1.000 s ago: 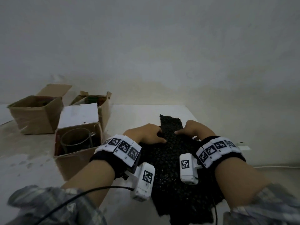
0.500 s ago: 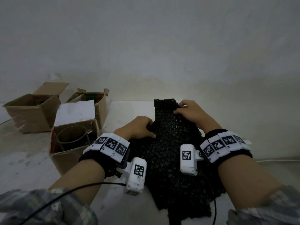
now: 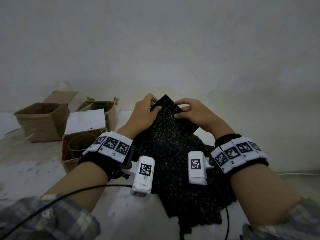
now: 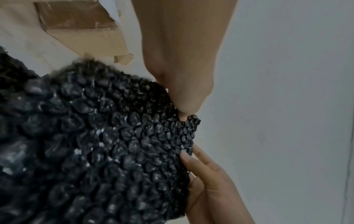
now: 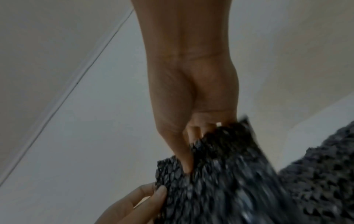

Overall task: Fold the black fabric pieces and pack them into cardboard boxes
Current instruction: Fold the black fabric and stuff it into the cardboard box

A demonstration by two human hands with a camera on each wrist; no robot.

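We pinch the far edge of the black fabric (image 3: 173, 153) with both hands: the left hand (image 3: 144, 112) grips its left corner, the right hand (image 3: 194, 112) its right. The rest lies on the tabletop (image 3: 34, 167), right of three open boxes (image 3: 43, 122).

Black fabric piece (image 3: 170, 153) showing a bubbly, glossy, plastic-like surface catching glints, cardboard boxes (image 3: 43, 122) looking matt brown and creased, clear glass jar (image 3: 79, 146) gleaming inside one, wall (image 3: 173, 49) appearing matt, smooth.
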